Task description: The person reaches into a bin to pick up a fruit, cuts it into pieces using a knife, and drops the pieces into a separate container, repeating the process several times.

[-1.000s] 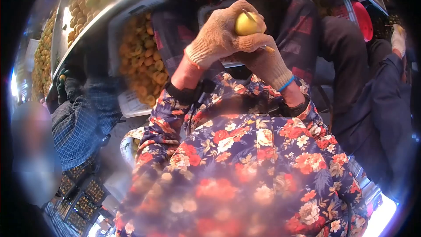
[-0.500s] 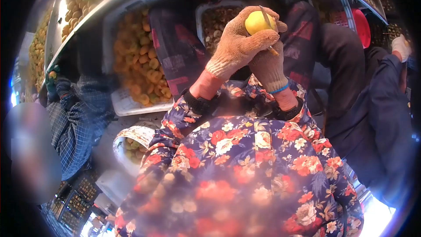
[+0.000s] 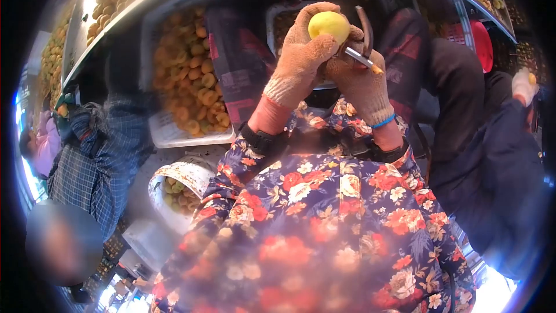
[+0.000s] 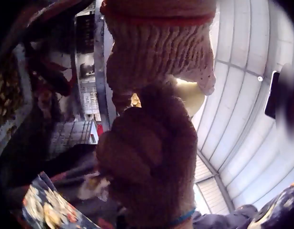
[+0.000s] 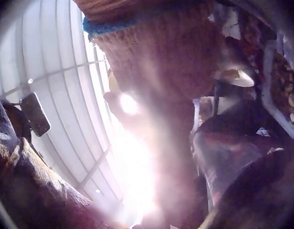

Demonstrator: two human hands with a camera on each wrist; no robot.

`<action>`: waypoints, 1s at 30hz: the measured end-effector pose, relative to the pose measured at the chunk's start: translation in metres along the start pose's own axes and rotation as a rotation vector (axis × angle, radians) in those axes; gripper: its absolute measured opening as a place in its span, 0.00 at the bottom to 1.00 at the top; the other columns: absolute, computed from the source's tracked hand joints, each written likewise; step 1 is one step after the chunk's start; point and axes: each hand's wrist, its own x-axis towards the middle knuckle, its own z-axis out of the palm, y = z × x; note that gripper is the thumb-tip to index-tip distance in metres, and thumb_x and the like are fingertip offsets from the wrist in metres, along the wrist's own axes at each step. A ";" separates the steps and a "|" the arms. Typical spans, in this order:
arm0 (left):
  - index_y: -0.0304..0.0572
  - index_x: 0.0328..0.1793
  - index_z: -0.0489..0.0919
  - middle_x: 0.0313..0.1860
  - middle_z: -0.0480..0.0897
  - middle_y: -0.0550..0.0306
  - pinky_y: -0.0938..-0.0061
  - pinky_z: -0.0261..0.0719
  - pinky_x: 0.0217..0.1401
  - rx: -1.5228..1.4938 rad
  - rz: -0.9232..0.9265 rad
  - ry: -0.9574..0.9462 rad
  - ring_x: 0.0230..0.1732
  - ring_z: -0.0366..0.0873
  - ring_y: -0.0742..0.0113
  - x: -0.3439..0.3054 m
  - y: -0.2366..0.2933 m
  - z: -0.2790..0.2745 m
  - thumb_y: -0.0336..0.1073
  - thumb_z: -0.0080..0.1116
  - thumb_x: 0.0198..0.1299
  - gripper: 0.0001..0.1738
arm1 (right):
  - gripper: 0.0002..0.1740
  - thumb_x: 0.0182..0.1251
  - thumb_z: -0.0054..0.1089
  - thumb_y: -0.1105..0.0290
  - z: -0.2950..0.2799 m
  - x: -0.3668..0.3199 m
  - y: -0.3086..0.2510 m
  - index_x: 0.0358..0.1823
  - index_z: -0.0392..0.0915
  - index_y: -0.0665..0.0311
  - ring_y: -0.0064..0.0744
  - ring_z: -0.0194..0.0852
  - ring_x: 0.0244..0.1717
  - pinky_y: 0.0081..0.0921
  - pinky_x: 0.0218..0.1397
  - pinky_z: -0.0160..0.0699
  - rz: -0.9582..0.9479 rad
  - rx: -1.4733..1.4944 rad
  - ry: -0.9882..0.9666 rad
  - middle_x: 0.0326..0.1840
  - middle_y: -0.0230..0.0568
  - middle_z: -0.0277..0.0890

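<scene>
My left hand (image 3: 298,61), in a tan knitted glove, holds a smooth yellow peach (image 3: 328,26) between thumb and fingers, its upper side showing. Close at its right, my right hand (image 3: 362,84), gloved alike with a blue band at the cuff, grips a pitting knife (image 3: 359,57). That tool has a silver shaft with an orange-brown end and a dark curved blade standing up beside the peach. In the left wrist view the right hand's curled fingers (image 4: 132,148) sit right below the left glove, with a strip of the peach (image 4: 190,98) showing behind. Glare washes out much of the right wrist view.
A white crate (image 3: 194,142) of orange fruit halves stands at left, and a white bucket (image 3: 165,194) with fruit below it. Another crate (image 3: 272,14) lies behind my hands. A metal-edged table (image 3: 139,14) curves across the top left. People sit at either side; a red basin (image 3: 482,46) is at right.
The curved blade has come away from the peach toward the right, and the silver shaft now shows. My hands went right and down, then the left shifted slightly back left with the peach.
</scene>
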 end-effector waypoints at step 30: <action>0.45 0.67 0.65 0.51 0.80 0.48 0.72 0.79 0.54 0.194 0.199 0.049 0.50 0.78 0.68 -0.002 -0.014 0.013 0.47 0.57 0.70 0.26 | 0.13 0.58 0.68 0.72 0.005 0.000 -0.015 0.44 0.79 0.66 0.49 0.86 0.40 0.32 0.37 0.80 -0.046 -0.164 0.176 0.33 0.50 0.83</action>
